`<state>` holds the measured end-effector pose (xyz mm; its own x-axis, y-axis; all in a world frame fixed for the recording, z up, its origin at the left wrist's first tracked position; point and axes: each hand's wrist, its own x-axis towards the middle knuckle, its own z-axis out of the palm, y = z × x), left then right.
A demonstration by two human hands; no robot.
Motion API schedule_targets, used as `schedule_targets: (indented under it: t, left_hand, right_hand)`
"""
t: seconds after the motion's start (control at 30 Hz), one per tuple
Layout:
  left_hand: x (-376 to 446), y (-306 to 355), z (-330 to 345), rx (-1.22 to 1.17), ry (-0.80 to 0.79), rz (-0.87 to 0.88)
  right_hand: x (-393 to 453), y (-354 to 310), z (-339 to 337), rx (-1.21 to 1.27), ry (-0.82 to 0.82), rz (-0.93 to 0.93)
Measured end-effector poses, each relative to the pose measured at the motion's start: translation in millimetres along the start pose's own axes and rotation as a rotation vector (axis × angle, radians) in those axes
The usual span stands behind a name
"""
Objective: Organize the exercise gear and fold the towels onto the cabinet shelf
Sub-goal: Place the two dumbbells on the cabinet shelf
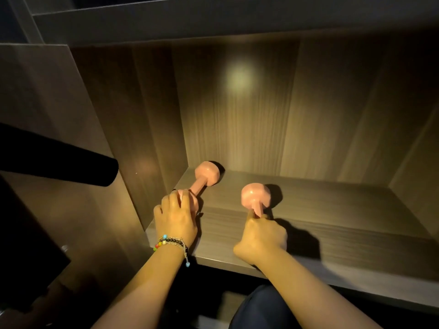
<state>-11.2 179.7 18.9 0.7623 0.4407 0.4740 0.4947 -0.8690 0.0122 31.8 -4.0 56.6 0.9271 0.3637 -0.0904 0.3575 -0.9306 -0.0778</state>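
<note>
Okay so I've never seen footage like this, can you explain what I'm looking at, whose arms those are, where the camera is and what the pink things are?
There is no robot here. The single picture comes from a camera worn on a person's head, looking forward and down, so the two arms are the wearer's own.

They reach into a wooden cabinet shelf. On it lie two pink dumbbells. The left hand, with beaded bracelets at the wrist, rests over the near end of the left dumbbell, close to the cabinet's side wall. The right hand grips the handle of the right dumbbell; only its far head shows.

No towels are in view.
</note>
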Motion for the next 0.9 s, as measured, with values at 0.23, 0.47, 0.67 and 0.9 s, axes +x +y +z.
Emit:
schedule_targets:
  t: [0.23, 0.47, 0.67, 0.9]
  left_hand:
    - [38, -10, 16, 0.133, -0.050, -0.045]
    - [53, -8, 28, 0.169, -0.062, -0.113]
    - [66, -7, 35, 0.218, -0.079, -0.071]
    - [72, -4, 32, 0.260, -0.126, -0.073]
  right_hand:
    - [9, 0, 3, -0.018, 0.039, -0.042]
    - [18, -2, 0, -0.003, 0.044, -0.049]
    - [27, -3, 3, 0.002, 0.049, -0.052]
    - [31, -4, 4, 0.022, 0.043, -0.025]
